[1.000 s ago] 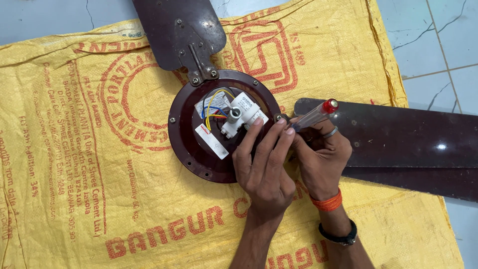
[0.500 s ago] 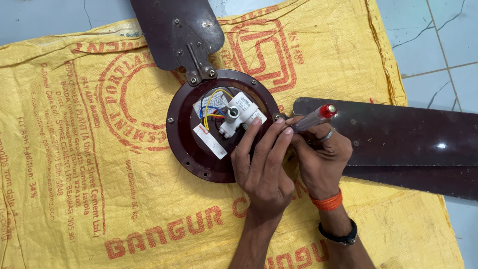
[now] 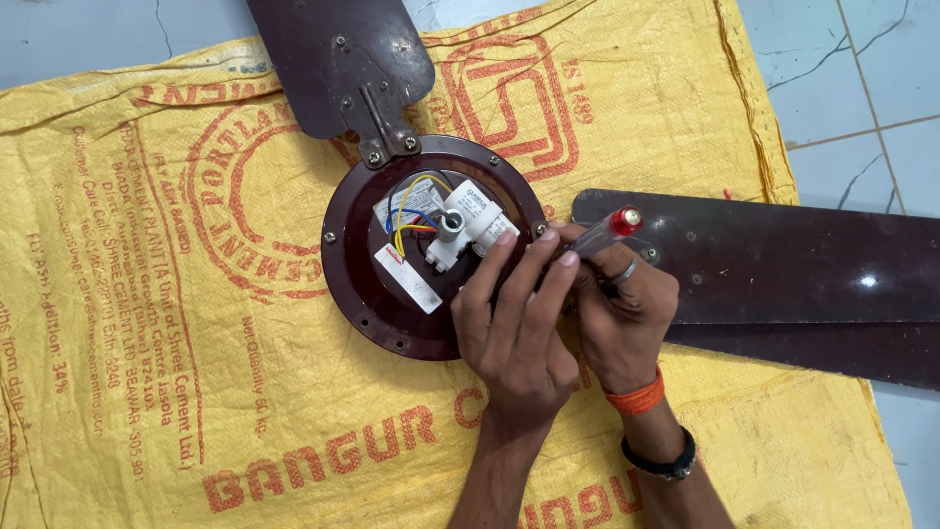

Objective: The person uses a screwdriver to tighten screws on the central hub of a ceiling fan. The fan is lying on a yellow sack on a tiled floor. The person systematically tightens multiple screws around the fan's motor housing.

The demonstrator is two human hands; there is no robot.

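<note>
Left hand [image 3: 517, 328]: lies flat on the lower right edge of the fan motor [image 3: 431, 245], fingers stretched out, tips touching the white capacitor [image 3: 472, 223]; grasps nothing.
Right hand [image 3: 622, 313]: clenched around a screwdriver [image 3: 597, 233] with a clear handle and red cap; its tip is hidden behind the left fingers.
Fan motor: round, dark brown, open face up, on a yellow sack [image 3: 196, 294] on the tiled floor [image 3: 842, 78].
Wires [image 3: 406, 211]: blue, yellow and red, beside the capacitor.
Blades: upper blade [image 3: 338, 59] bolted to the motor; right blade [image 3: 783, 274] lies under the right hand.
</note>
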